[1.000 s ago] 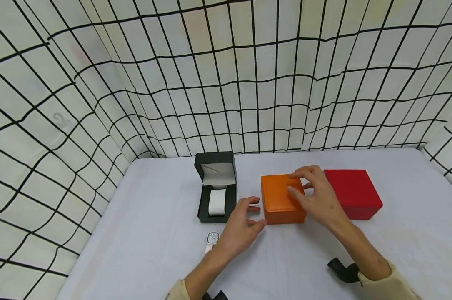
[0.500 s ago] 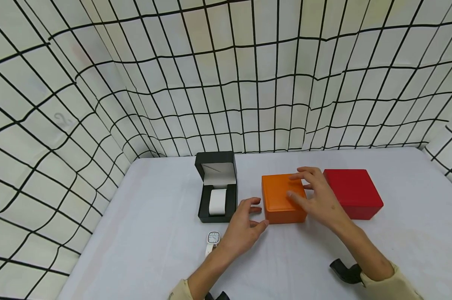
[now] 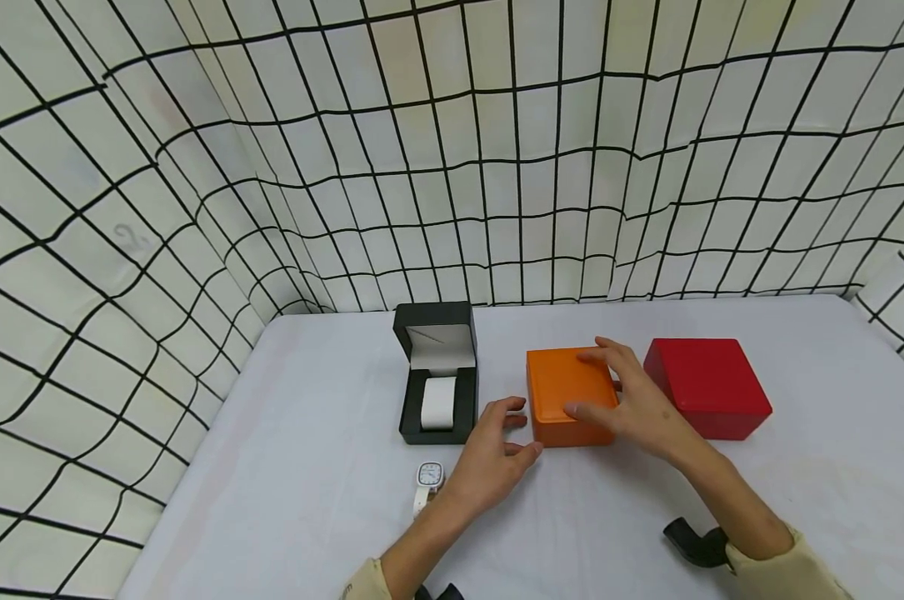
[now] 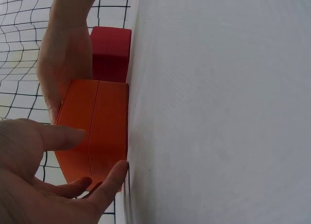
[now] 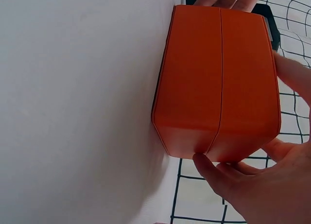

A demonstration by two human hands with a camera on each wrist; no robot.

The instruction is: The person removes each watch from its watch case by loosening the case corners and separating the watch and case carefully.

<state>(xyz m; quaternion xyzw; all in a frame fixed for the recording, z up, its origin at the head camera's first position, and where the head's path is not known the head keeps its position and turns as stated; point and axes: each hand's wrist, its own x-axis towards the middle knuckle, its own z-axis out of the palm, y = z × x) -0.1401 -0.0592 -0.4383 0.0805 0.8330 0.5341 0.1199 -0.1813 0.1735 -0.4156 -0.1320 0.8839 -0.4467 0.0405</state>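
On the white table (image 3: 309, 500): orange box (image 3: 560, 383), closed, between red box (image 3: 710, 379) and open black box (image 3: 433, 313). Left hand (image 3: 491, 457) at its left side, fingers apart. Right hand (image 3: 641, 414) curves over right edge, one fingertip (image 5: 204, 166) at seam; whether clamped, cannot tell.

Orange box (image 3: 555, 383), red box (image 3: 710, 375), white cloth (image 3: 309, 417)

A thin dark seam (image 5: 221, 68) lines the orange box; to the left, a black case (image 3: 413, 404) has pale grey lining (image 3: 446, 347) and a white cushion (image 3: 438, 402); the near watch (image 3: 430, 475) is white, both sleeves (image 3: 787, 568) beige; a black grid (image 3: 518, 160) patterns the whitish far backdrop (image 3: 537, 125).
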